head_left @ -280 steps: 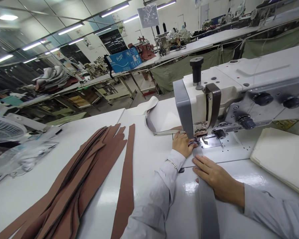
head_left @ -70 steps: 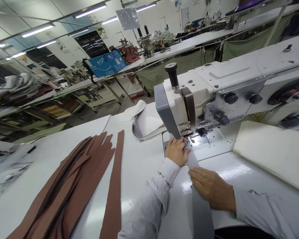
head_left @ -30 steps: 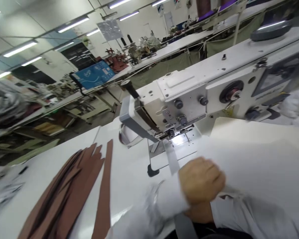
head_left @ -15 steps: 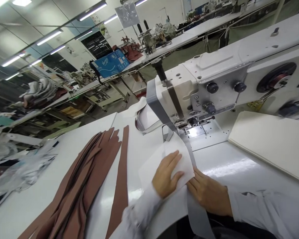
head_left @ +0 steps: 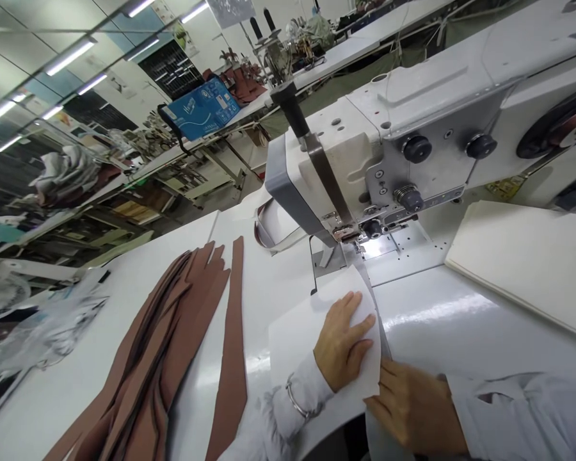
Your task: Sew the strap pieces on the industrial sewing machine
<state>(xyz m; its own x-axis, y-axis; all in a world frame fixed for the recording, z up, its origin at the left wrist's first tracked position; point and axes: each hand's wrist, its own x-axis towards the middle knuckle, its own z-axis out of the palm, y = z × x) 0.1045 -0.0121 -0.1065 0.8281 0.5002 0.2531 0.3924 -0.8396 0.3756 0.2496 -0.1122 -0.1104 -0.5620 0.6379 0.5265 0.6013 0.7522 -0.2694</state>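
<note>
A white flat piece of material lies on the machine table, its pointed far end just in front of the needle area of the sewing machine. My left hand rests on it with the fingers spread. At its near right corner, my right hand pinches the edge, thumb below and fingers above. A grey strip runs along the right edge of the white piece and passes under my right hand. The fingertips of that hand are partly hidden.
Left of the white piece lie a single brown strip and a pile of brown strips. A stack of off-white panels sits on the right. Behind the machine head is a curled white piece. Farther back, a blue box stands on another bench.
The white piece and both hands have shifted slightly right and toward me. The far tip has drawn back from the needle area, uncovering more of the metal plate. The camera view has also shifted.
</note>
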